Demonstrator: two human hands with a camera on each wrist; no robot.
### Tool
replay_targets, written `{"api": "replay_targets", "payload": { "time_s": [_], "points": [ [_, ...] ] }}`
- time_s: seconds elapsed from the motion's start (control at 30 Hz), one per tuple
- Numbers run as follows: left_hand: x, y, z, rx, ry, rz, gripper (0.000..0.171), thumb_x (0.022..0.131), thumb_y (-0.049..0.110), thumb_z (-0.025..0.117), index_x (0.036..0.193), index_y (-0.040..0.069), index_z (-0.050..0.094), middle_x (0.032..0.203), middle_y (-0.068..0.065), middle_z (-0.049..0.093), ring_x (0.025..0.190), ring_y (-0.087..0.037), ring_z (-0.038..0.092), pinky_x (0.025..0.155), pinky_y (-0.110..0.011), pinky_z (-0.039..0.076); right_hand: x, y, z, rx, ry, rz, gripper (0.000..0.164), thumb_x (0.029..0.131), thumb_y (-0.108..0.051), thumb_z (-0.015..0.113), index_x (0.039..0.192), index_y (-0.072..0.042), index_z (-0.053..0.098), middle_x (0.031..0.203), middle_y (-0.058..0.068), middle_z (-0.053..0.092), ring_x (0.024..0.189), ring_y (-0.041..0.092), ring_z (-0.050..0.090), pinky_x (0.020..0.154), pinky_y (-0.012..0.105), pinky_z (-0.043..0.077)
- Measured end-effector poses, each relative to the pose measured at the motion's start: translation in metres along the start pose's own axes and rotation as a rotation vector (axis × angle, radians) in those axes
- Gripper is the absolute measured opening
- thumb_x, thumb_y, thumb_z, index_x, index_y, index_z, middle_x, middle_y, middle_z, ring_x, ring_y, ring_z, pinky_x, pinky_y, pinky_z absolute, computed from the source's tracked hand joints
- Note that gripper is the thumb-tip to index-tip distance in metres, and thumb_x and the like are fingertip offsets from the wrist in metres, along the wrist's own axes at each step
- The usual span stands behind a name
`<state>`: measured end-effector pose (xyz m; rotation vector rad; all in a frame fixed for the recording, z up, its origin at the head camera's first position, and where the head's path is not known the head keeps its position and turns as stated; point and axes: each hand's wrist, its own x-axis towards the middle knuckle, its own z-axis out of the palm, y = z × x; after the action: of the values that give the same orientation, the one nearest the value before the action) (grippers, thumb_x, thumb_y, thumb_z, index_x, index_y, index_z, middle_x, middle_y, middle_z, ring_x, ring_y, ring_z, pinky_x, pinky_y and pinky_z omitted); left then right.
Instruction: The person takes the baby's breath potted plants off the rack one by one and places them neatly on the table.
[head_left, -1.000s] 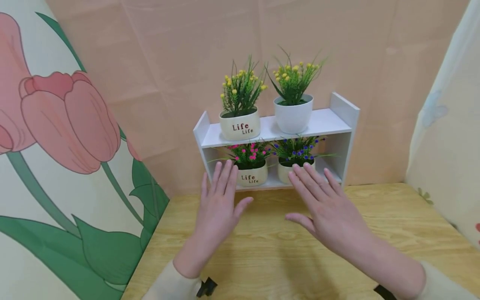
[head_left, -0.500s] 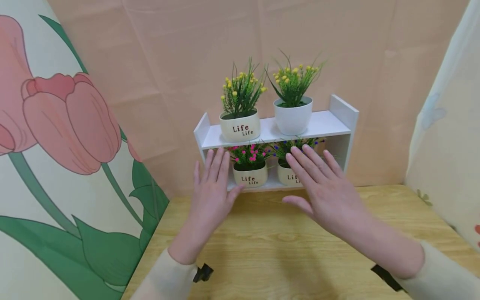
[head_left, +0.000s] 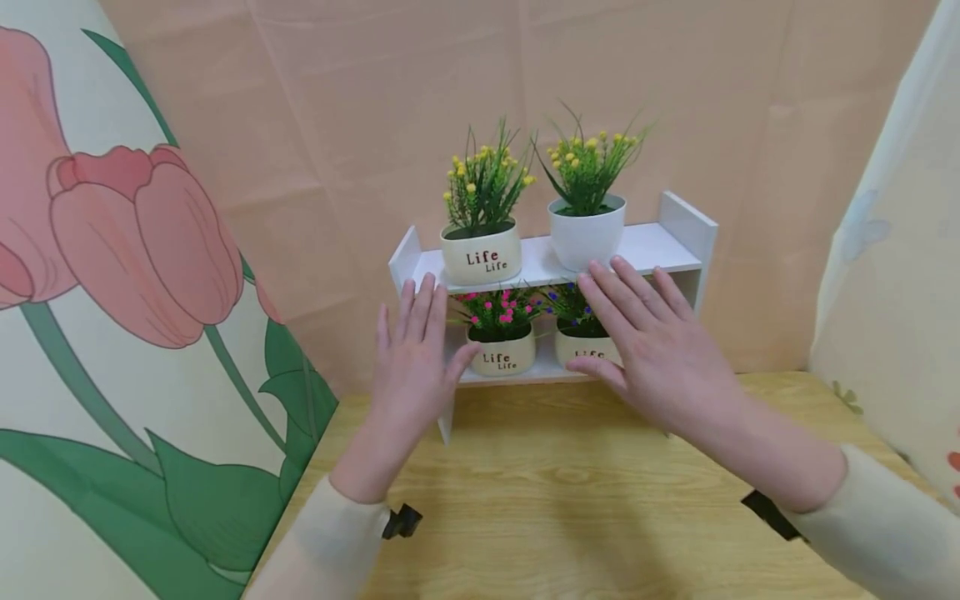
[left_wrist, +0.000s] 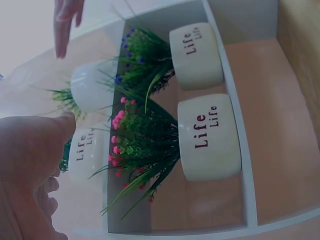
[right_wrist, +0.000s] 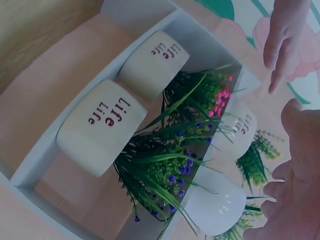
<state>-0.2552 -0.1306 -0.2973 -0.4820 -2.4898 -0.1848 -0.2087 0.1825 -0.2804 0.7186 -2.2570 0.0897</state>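
Both hands hover before a white two-tier shelf [head_left: 645, 250], palms turned away from the head camera. The left hand [head_left: 411, 375], fingers straight, is near the shelf's left side and holds nothing. Also straight-fingered, the right hand [head_left: 663, 354] covers part of the lower right pot and holds nothing. On the top tier are a cream "Life" pot [head_left: 482, 257] and a plain white pot [head_left: 587, 233], each with yellow flowers. Below them sit a cream pot with pink flowers [left_wrist: 210, 137] and a cream pot with blue flowers [right_wrist: 102, 127].
The shelf stands at the back of a wood-grain table [head_left: 547, 500], against a peach cloth backdrop [head_left: 337, 125]. A panel with painted tulips [head_left: 142, 242] rises on the left, and a pale panel [head_left: 900, 275] on the right.
Both hands have risen and moved forward, the left also a little leftward. The shelf's left leg now shows below the left hand. The pots have stayed in their places.
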Motion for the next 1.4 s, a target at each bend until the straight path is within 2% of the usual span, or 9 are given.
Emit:
{"api": "replay_targets", "payload": {
  "time_s": [0.3, 0.47, 0.5, 0.63, 0.7, 0.73, 0.87, 1.17, 1.4],
  "points": [
    [0.013, -0.008, 0.001, -0.008, -0.005, -0.022, 0.09, 0.113, 0.064, 0.048, 0.177, 0.008, 0.018, 0.185, -0.011, 0.011, 0.17, -0.032, 0.001, 0.135, -0.063, 0.002, 0.011, 0.014, -0.003, -0.012, 0.001, 0.019, 0.103, 0.107, -0.082, 0.014, 0.173, -0.005, 0.032, 0.178, 0.018, 0.033, 0.166, 0.037, 0.023, 0.136, 0.059, 0.01],
    [0.021, -0.012, 0.004, -0.016, 0.002, -0.037, 0.091, 0.112, 0.062, 0.052, 0.177, 0.007, 0.019, 0.184, -0.012, 0.012, 0.17, -0.032, 0.003, 0.135, -0.062, 0.001, 0.017, 0.021, -0.004, -0.008, 0.011, 0.027, 0.104, 0.106, -0.082, 0.015, 0.173, -0.004, 0.033, 0.177, 0.019, 0.033, 0.165, 0.039, 0.025, 0.136, 0.06, 0.011],
    [0.022, -0.013, 0.004, -0.016, 0.002, -0.038, 0.091, 0.112, 0.062, 0.052, 0.177, 0.007, 0.019, 0.184, -0.012, 0.013, 0.17, -0.032, 0.003, 0.135, -0.062, 0.001, 0.018, 0.023, -0.004, -0.01, 0.011, 0.027, 0.102, 0.107, -0.081, 0.02, 0.173, -0.004, 0.033, 0.177, 0.02, 0.033, 0.165, 0.04, 0.026, 0.136, 0.06, 0.011],
    [0.026, -0.016, 0.006, -0.015, -0.007, -0.043, 0.092, 0.112, 0.064, 0.05, 0.177, 0.007, 0.019, 0.184, -0.012, 0.014, 0.17, -0.032, 0.005, 0.135, -0.061, 0.001, 0.022, 0.029, -0.005, -0.016, -0.013, 0.04, 0.094, 0.107, -0.063, 0.063, 0.172, -0.002, 0.033, 0.178, 0.021, 0.031, 0.164, 0.042, 0.027, 0.136, 0.059, 0.008],
    [0.028, -0.018, 0.008, -0.017, -0.016, -0.047, 0.093, 0.112, 0.065, 0.05, 0.177, 0.007, 0.019, 0.184, -0.012, 0.015, 0.17, -0.032, 0.006, 0.135, -0.061, 0.001, 0.024, 0.033, -0.006, -0.023, -0.033, 0.047, 0.095, 0.102, -0.048, 0.077, 0.172, -0.002, 0.032, 0.178, 0.021, 0.03, 0.164, 0.043, 0.027, 0.136, 0.058, 0.007],
    [0.029, -0.018, 0.008, -0.02, -0.02, -0.05, 0.093, 0.111, 0.065, 0.05, 0.177, 0.007, 0.019, 0.184, -0.012, 0.016, 0.17, -0.031, 0.007, 0.135, -0.061, 0.001, 0.025, 0.034, -0.006, -0.026, -0.049, 0.056, 0.097, 0.1, -0.044, 0.08, 0.172, -0.002, 0.031, 0.179, 0.021, 0.028, 0.164, 0.043, 0.026, 0.136, 0.058, 0.006],
    [0.034, -0.021, 0.01, -0.03, -0.037, -0.06, 0.093, 0.111, 0.065, 0.051, 0.176, 0.006, 0.019, 0.183, -0.013, 0.018, 0.17, -0.031, 0.008, 0.135, -0.06, 0.001, 0.03, 0.038, -0.009, -0.031, -0.1, 0.085, 0.095, 0.104, -0.045, 0.076, 0.174, -0.002, 0.028, 0.18, 0.021, 0.025, 0.165, 0.043, 0.023, 0.136, 0.058, 0.006],
    [0.041, -0.027, 0.015, -0.027, -0.074, -0.075, 0.092, 0.111, 0.067, 0.048, 0.176, 0.007, 0.023, 0.182, -0.013, 0.022, 0.17, -0.03, 0.007, 0.135, -0.06, -0.001, 0.037, 0.054, -0.011, 0.023, -0.163, 0.153, 0.097, 0.108, -0.048, 0.071, 0.175, -0.002, 0.019, 0.18, 0.024, 0.022, 0.166, 0.045, 0.02, 0.134, 0.066, 0.009],
    [0.043, -0.028, 0.021, -0.032, -0.084, -0.082, 0.089, 0.111, 0.066, 0.05, 0.175, 0.007, 0.028, 0.181, -0.013, 0.025, 0.17, -0.03, 0.01, 0.135, -0.061, 0.001, 0.038, 0.062, -0.014, 0.051, -0.205, 0.2, 0.096, 0.111, -0.051, 0.065, 0.177, -0.005, 0.012, 0.181, 0.024, 0.018, 0.167, 0.045, 0.015, 0.134, 0.067, 0.007]
  ]
}}
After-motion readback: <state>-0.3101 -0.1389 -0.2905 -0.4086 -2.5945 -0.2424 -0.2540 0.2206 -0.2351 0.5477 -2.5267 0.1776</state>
